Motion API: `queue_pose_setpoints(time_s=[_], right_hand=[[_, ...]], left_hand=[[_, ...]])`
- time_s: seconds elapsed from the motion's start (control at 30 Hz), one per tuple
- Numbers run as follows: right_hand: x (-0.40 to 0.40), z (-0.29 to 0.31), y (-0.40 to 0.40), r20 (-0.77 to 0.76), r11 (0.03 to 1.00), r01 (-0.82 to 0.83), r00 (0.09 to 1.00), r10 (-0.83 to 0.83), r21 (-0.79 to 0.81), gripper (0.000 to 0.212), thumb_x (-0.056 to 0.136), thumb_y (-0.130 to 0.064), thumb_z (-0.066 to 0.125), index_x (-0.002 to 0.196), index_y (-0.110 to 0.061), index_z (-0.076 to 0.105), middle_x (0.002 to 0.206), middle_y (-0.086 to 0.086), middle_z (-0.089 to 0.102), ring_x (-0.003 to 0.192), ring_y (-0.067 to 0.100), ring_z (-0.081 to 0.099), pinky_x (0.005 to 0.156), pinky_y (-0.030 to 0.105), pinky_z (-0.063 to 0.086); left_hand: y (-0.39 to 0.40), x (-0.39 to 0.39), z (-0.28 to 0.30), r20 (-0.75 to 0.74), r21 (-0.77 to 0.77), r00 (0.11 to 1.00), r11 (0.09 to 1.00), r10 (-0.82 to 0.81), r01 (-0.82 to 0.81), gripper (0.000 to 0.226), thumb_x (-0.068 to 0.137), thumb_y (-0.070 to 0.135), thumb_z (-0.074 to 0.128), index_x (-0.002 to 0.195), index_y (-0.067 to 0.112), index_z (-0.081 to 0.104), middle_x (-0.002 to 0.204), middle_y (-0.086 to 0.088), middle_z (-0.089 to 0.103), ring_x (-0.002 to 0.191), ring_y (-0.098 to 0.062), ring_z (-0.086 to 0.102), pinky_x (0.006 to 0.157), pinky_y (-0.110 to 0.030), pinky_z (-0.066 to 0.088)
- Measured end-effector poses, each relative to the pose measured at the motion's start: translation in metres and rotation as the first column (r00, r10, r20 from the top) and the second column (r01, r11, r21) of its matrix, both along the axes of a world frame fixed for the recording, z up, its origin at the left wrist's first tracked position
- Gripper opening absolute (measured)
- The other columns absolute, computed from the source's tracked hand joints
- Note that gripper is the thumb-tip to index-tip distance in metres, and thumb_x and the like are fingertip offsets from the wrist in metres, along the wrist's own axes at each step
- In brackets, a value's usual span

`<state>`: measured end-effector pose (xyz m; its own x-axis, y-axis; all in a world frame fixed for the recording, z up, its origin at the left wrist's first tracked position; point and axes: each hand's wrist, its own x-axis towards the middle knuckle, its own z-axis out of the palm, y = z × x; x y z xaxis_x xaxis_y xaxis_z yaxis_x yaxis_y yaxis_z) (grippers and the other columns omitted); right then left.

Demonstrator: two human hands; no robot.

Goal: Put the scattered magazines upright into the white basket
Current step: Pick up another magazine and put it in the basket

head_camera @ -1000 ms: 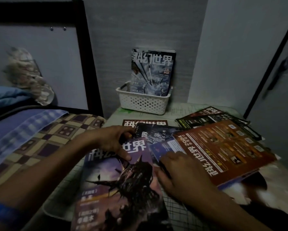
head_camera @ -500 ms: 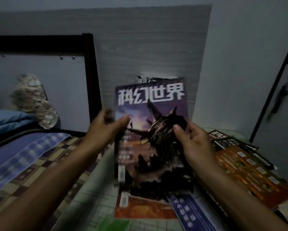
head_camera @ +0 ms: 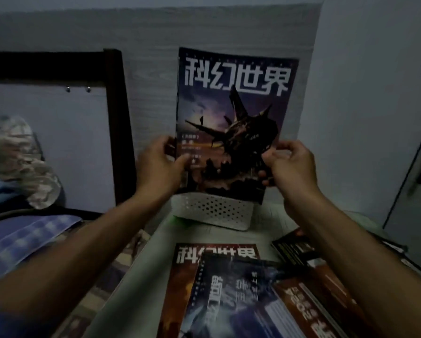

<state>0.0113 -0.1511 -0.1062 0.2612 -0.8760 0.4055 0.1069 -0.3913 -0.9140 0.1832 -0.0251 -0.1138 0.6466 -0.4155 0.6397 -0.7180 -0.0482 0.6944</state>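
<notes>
From the head camera, I see a purple magazine (head_camera: 231,113) held upright in both hands above the basket (head_camera: 212,211). My left hand (head_camera: 158,169) grips its left edge, thumb curled over the front cover and fingers hidden behind. My right hand (head_camera: 290,164) pinches the right edge, fingers bent round the cover. The magazine's bottom edge sits at or just behind the basket's front rim; I cannot tell whether it is already inside. The cover faces me, white title at the top, a dark spiked craft in the middle.

The basket is white with a perforated wall and stands at the far edge of the desk (head_camera: 141,269), close to the grey wall (head_camera: 156,30).

Near the desk's front edge more magazines lie flat and overlapping. A red one (head_camera: 180,284) lies lowest, its white title showing beyond a blue one (head_camera: 226,298) that lies across it. An orange one (head_camera: 309,303) overlaps the blue one on the right. A dark one (head_camera: 292,250) lies toward the right edge, partly under my right forearm.

Left of the desk is a bed (head_camera: 34,240) with a blue striped cloth over a checked cover. Its dark frame post (head_camera: 119,123) stands upright beside the desk, and a camouflage bundle (head_camera: 21,162) lies at the bed's far end.
</notes>
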Motion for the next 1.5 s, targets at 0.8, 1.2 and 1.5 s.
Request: queue_pose_setpoints(time_s=[0.8, 1.2, 1.5], right_hand=[[0.018, -0.075, -0.077, -0.417, 0.984, -0.139, 0.905, 0.082, -0.108, 0.007, 0.085, -0.013, 0.072, 0.090, -0.013, 0.067, 0.087, -0.003, 0.066, 0.078, 0.004, 0.061, 0.065, 0.012, 0.045], [-0.177, -0.085, 0.012, -0.975, 0.784, -0.596, 0.214, -0.052, -0.173, 0.044, 0.085, -0.054, 0.060, 0.126, -0.039, 0.054, 0.126, -0.015, 0.059, 0.112, 0.005, 0.054, 0.096, 0.032, 0.046], [-0.262, -0.104, -0.014, -0.956, 0.974, 0.216, 0.266, -0.127, -0.069, 0.106, 0.044, -0.100, 0.044, 0.120, -0.027, 0.058, 0.120, 0.004, 0.068, 0.103, 0.026, 0.065, 0.094, 0.042, 0.052]], left_hand=[[-0.070, 0.041, -0.092, -0.014, 0.274, 1.000, 0.962, -0.005, 0.009, 0.047, 0.084, 0.028, 0.070, 0.126, 0.017, 0.051, 0.133, -0.010, 0.049, 0.124, -0.026, 0.048, 0.103, -0.044, 0.043], [0.023, -0.112, -0.100, 0.012, 0.860, 0.732, 0.380, -0.681, 0.340, 0.044, 0.081, 0.060, 0.060, 0.115, 0.032, 0.064, 0.111, 0.010, 0.060, 0.097, -0.007, 0.057, 0.084, -0.036, 0.052], [0.023, -0.157, -0.100, 0.100, 0.836, 0.784, 0.479, -0.613, 0.268, 0.050, 0.080, 0.052, 0.069, 0.122, 0.028, 0.058, 0.121, 0.009, 0.060, 0.108, -0.012, 0.058, 0.089, -0.036, 0.053]])
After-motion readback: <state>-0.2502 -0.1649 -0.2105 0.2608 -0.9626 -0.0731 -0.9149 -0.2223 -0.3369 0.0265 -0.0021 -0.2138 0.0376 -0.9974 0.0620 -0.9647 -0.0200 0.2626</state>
